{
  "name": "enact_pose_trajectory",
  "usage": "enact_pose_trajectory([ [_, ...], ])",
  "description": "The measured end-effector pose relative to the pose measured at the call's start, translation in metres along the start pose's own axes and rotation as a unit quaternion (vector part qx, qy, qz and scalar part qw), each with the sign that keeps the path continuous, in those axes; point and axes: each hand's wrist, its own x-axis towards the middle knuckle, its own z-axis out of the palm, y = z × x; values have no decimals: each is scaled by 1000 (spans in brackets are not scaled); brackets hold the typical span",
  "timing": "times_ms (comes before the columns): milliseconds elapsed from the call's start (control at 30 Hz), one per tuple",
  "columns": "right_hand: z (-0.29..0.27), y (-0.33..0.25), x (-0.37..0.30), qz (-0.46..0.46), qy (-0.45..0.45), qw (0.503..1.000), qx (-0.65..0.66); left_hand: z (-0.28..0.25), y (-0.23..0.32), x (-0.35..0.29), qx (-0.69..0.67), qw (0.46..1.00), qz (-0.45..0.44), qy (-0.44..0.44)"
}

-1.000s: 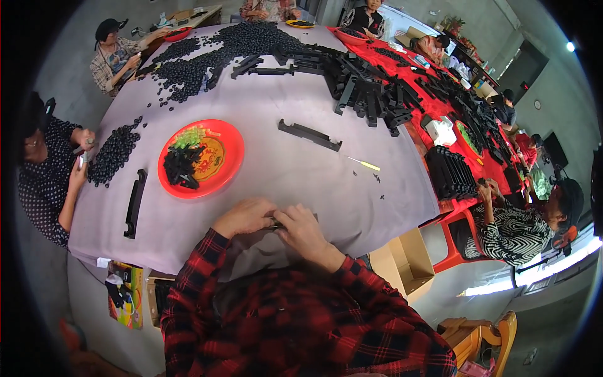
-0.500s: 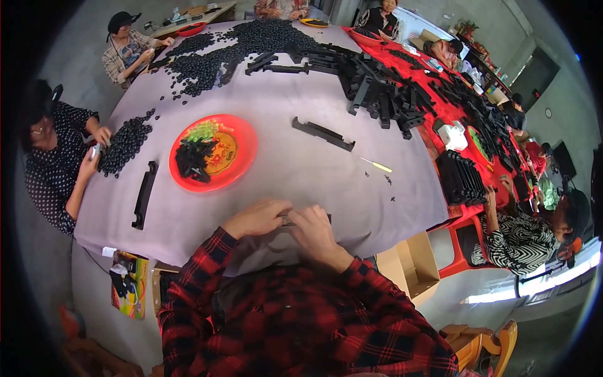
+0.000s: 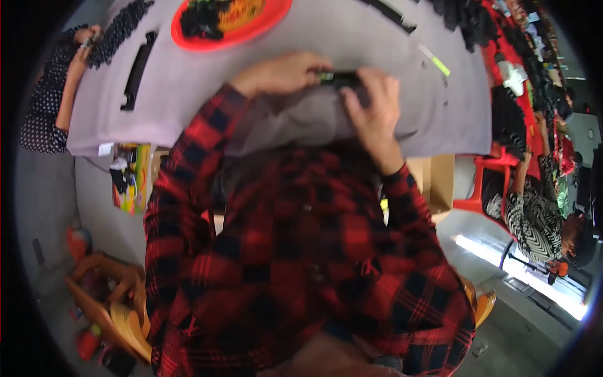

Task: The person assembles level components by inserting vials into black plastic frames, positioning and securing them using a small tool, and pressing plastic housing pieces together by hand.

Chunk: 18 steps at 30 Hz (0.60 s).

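Lying in both hands over the worktop (image 3: pixel 358 41), a dark bar (image 3: pixel 342 78) looks light, stiff and perhaps slick, best taken by its ends: the left hand (image 3: pixel 286 72) grips one with curled fingers, the right hand (image 3: pixel 379 103) the other. Beyond sits a red plate (image 3: pixel 276 20).

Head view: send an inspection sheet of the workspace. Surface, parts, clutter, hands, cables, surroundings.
Surface: greyish-purple cloth, creased near the front edge.
Job's things: dark part between both hands; long black piece lying at left; red plate bearing black pieces, cut off by the frame.
Clutter: tool with yellow-green handle, lying at right.
Hands: left hand holds the part's left end; right hand at its right end, grip blurred.
Cables: none identifiable with certainty.
Surroundings: co-worker in polka dots at left, co-worker in striped top at right; cardboard box below table edge.
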Motion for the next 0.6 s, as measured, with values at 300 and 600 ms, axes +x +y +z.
enact_pose_trajectory([
  [300, 4, 3, -13, 10, -44, 999, -2, 17, 11, -9, 34, 999, -19, 36],
  [600, 10, -4, -10, 3, -82, 996, -29, 9, 12, -6, 19, 999, -33, 8],
])
